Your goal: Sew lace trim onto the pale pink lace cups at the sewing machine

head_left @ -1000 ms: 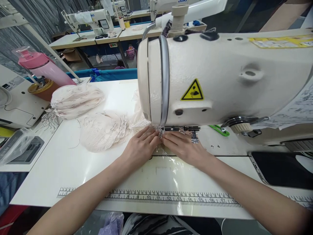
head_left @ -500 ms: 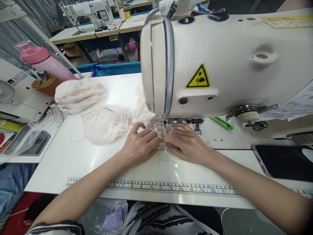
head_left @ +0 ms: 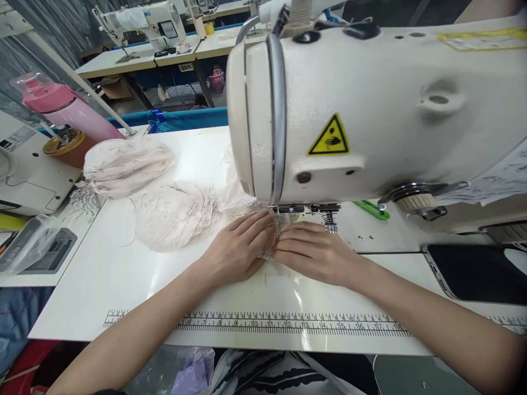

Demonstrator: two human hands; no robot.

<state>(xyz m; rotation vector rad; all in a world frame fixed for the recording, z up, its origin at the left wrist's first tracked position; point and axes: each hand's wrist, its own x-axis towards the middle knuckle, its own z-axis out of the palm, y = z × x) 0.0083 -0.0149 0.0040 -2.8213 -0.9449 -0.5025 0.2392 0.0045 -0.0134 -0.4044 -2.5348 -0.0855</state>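
A strip of pale pink lace fabric (head_left: pixel 269 248) lies under the needle area of a white sewing machine (head_left: pixel 329 99). My left hand (head_left: pixel 241 244) rests over its left side, fingers together and bent around the lace, the thumb tucked low. From the right, my right hand (head_left: pixel 315 249) holds the other edge with its fingers pressed together near the presser foot. Both sets of fingertips almost meet in front of the needle, and they hide much of the lace. More of the gathered fabric (head_left: pixel 236 200) trails off behind my left hand. The needle itself is hidden.
Left of my hands lie two bunched pale pink fabric pieces (head_left: pixel 175 216) (head_left: pixel 127 164) with loose threads. A green thread snipper (head_left: pixel 373 209) lies behind my right hand, and a phone (head_left: pixel 473 271) is at the right. A printed ruler (head_left: pixel 288 323) runs along the table's front.
My left hand has flattened and slid forward over the lace, its raised knuckles now lowered. My right fingers have straightened and drawn together. The lace between the hands looks more bunched. The view shifted slightly.
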